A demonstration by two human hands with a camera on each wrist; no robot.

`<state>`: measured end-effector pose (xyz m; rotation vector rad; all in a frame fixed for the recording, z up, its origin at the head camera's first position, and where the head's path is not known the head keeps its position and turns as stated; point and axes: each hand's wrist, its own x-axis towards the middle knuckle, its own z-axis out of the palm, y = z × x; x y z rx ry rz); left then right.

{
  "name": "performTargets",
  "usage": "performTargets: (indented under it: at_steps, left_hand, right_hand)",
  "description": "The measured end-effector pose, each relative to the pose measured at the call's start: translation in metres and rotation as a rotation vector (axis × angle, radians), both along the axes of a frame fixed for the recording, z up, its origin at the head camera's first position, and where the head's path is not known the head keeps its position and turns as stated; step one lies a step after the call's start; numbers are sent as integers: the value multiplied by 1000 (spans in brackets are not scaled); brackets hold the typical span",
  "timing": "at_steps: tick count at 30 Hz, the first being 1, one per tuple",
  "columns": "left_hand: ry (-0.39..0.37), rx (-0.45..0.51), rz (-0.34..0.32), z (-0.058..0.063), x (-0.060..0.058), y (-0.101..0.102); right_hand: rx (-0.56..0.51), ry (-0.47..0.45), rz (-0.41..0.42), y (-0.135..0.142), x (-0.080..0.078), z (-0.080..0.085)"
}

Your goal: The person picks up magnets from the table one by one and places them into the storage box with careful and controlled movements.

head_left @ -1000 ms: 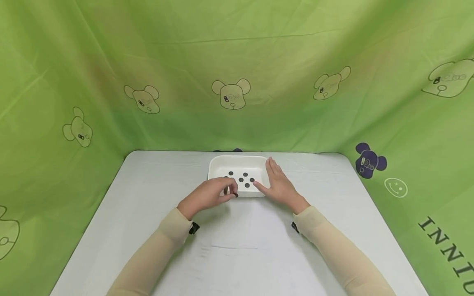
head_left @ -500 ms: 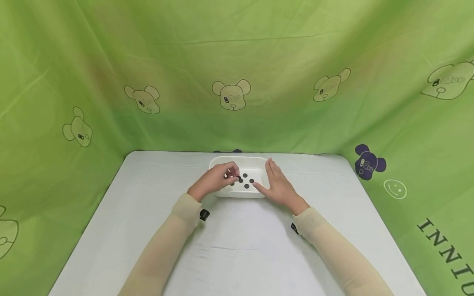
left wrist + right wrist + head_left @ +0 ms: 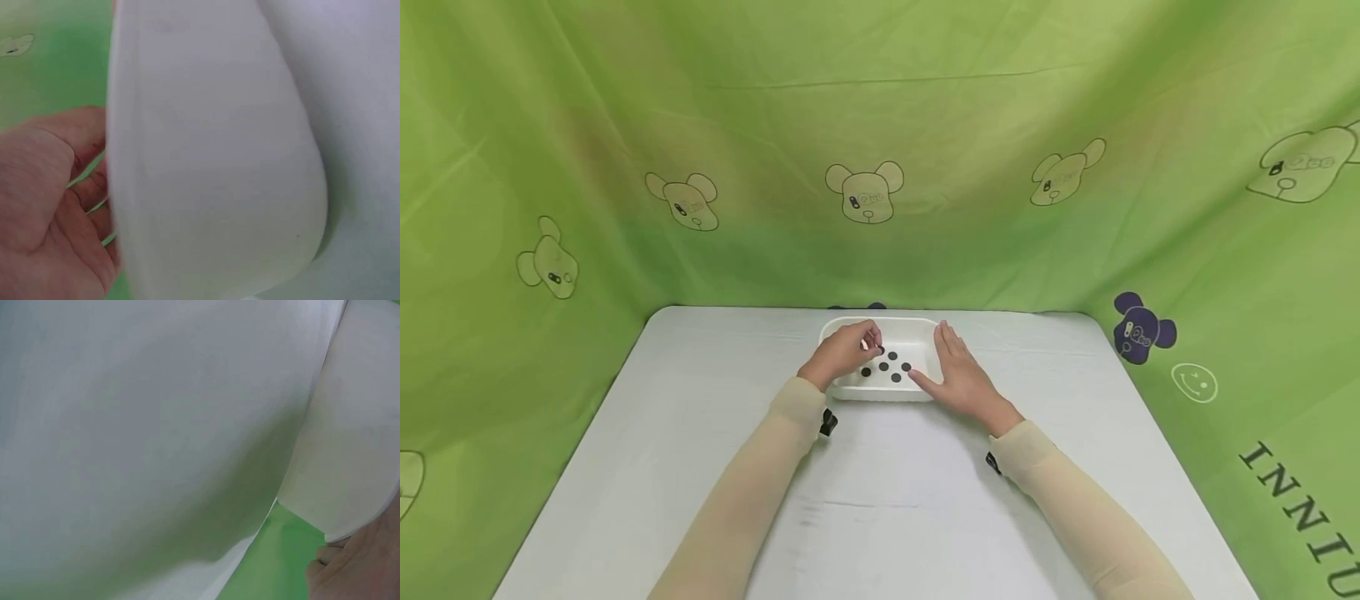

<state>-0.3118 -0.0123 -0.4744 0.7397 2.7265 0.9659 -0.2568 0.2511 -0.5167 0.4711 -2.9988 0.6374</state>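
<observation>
A white rectangular tray [image 3: 887, 394] stands near the far edge of the table, with several small black round discs [image 3: 896, 377] lying flat on its floor. My left hand [image 3: 842, 352] reaches over its left side, thumb and fingertips pinching another black disc [image 3: 881, 350] low inside. In the left wrist view the tray wall [image 3: 212, 150] hides the fingertips of the left hand [image 3: 62, 212]. My right hand [image 3: 966, 379] lies with straight fingers along the tray's right side, the thumb over its inside. In the right wrist view the right hand [image 3: 359, 569] touches the tray's rim.
The table [image 3: 880, 517] has a white cover. Green curtains [image 3: 760, 108] printed with bear heads rise behind it and at both sides. Black straps [image 3: 828, 422] show at the wrists.
My left hand has moved from the tray's front wall, forward over the tray, with the disc lowered inside. The right hand has stayed at the tray's right side.
</observation>
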Motion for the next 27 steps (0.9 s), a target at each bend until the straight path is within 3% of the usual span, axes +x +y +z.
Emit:
performTargets:
  at_steps: [14, 27]
  left_hand:
    - [0, -101, 70, -18, -9, 8]
    - [-15, -103, 147, -20, -7, 19]
  right_hand:
    - [-1, -3, -2, 0, 0, -2]
    - [22, -13, -2, 0, 3, 4]
